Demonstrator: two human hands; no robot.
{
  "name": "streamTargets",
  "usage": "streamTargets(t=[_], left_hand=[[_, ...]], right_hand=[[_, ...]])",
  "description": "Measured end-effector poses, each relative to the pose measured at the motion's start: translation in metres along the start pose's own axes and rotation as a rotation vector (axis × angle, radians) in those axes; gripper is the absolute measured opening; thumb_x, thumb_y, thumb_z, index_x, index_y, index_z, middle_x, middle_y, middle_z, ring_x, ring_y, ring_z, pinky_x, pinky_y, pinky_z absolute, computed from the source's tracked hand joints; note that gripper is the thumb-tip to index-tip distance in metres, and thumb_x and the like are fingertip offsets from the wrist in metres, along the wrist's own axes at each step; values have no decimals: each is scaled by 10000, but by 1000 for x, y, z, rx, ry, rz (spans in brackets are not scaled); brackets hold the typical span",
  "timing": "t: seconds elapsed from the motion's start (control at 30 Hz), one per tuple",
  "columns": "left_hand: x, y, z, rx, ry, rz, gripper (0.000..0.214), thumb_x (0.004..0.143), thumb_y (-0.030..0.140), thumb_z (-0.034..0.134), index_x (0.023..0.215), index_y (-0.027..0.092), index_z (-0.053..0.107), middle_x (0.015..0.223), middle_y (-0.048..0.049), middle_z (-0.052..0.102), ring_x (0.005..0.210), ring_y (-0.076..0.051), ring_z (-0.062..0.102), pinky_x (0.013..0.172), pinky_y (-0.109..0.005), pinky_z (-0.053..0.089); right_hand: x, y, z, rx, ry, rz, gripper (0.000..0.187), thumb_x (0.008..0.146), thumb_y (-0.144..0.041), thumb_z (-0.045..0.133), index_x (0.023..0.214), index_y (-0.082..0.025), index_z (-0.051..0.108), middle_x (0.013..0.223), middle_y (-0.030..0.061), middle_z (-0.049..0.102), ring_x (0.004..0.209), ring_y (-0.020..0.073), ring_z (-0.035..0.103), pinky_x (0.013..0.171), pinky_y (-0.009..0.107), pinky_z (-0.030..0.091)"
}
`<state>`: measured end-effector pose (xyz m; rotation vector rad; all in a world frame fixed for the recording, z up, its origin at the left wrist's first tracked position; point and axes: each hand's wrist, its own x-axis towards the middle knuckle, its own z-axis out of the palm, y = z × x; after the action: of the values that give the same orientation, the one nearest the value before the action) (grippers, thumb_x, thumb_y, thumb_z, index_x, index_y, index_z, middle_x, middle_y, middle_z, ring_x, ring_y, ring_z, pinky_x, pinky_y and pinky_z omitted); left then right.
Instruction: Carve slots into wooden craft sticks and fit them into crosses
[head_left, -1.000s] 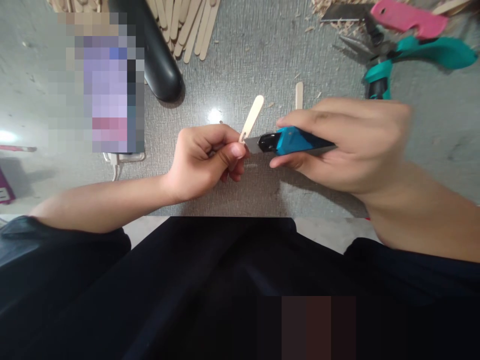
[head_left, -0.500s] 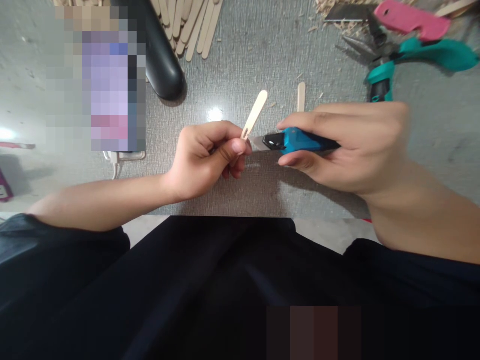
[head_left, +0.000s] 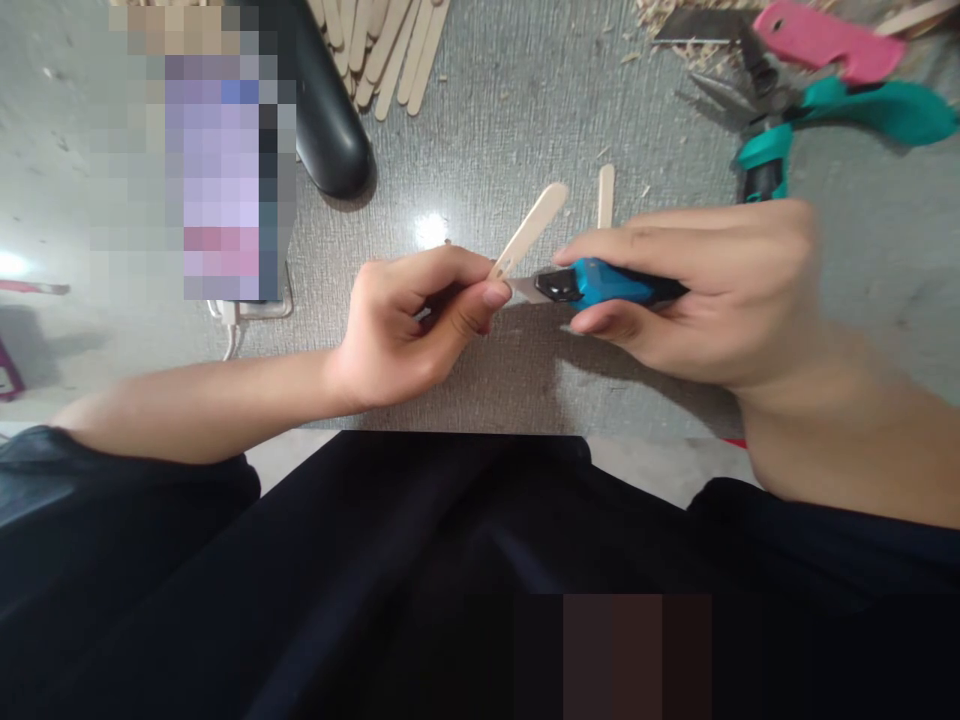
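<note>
My left hand [head_left: 409, 325] is closed in a pinch on the lower end of a pale wooden craft stick [head_left: 534, 228], which slants up to the right. My right hand [head_left: 705, 290] is wrapped round a blue utility knife [head_left: 600, 284]. Its short metal blade points left and meets the stick just beside my left thumb. Both hands hover over a grey mat [head_left: 510, 130].
A second craft stick [head_left: 606, 192] lies on the mat behind the knife. A pile of sticks [head_left: 390, 45] sits at the top, beside a black rounded object [head_left: 326, 110]. Teal pliers [head_left: 817, 115], a pink tool [head_left: 825, 40] and wood shavings lie top right.
The stick in my left hand has tilted further to the right. The knife blade has drawn a little closer to my left thumb. Both hands stay in the same place.
</note>
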<state>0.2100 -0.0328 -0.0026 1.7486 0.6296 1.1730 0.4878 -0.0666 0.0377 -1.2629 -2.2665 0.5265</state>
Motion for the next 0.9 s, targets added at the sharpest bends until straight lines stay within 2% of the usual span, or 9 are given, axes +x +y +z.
streamTargets(t=[0.13,0.2,0.33,0.37,0.43,0.47,0.6,0.7,0.9], left_hand=[[0,4,-1,113,-74,-110,247,1251,360,674,1068,221,766,796,28,754,611,-46,639,549,-250,518],[1,2,1,24,38,88,231,1192,374,794,1023,220,759,715,59,698,534,-23,570,476,-234,450],[0,-1,3,48,31,81,249,1223,388,739,1045,216,774,744,39,730,558,-32,594,498,-251,475],[0,-1,3,103,-44,-29,233,1251,335,677,1076,218,777,808,23,773,608,-41,640,558,-258,522],[0,-1,3,48,48,94,209,1192,349,787,1024,226,765,736,47,739,550,-40,609,513,-245,483],[1,-1,4,57,68,87,207,1179,343,802,1012,231,755,726,51,735,551,-47,622,522,-243,490],[2,-4,5,121,54,98,258,1174,392,798,974,233,759,697,42,733,514,-65,609,493,-233,470],[3,-5,3,121,56,160,254,1159,393,818,981,224,752,690,44,731,498,-56,602,483,-210,457],[2,2,-4,135,-53,59,296,1179,402,770,941,228,748,661,34,711,516,-84,620,500,-238,482]], right_hand=[[2,0,1,39,30,-28,539,1164,-764,663,1022,-271,827,694,-8,591,612,175,520,596,388,388],[3,-1,1,48,51,-29,533,1162,-753,678,1016,-261,825,692,-8,597,621,171,525,595,382,382],[2,-2,0,28,86,-37,519,1142,-747,720,999,-259,818,686,-17,581,624,165,504,604,377,367],[2,-2,0,20,76,-31,516,1148,-744,710,1005,-261,820,687,-16,573,624,168,493,612,380,364],[0,-1,1,14,50,-12,517,1152,-749,695,1028,-266,829,699,-7,587,636,179,514,630,384,375],[0,-1,1,14,43,-8,525,1148,-763,689,1039,-270,835,708,-1,605,644,186,540,636,385,385],[1,-1,0,4,25,11,585,1161,-809,613,1035,-280,829,725,9,635,660,203,595,629,392,409],[3,-1,-2,3,-6,16,594,1169,-803,612,986,-274,811,696,-3,600,626,184,544,612,392,405],[1,4,-3,79,-38,29,601,1151,-828,637,1013,-276,831,717,-7,607,639,173,529,616,380,381]])
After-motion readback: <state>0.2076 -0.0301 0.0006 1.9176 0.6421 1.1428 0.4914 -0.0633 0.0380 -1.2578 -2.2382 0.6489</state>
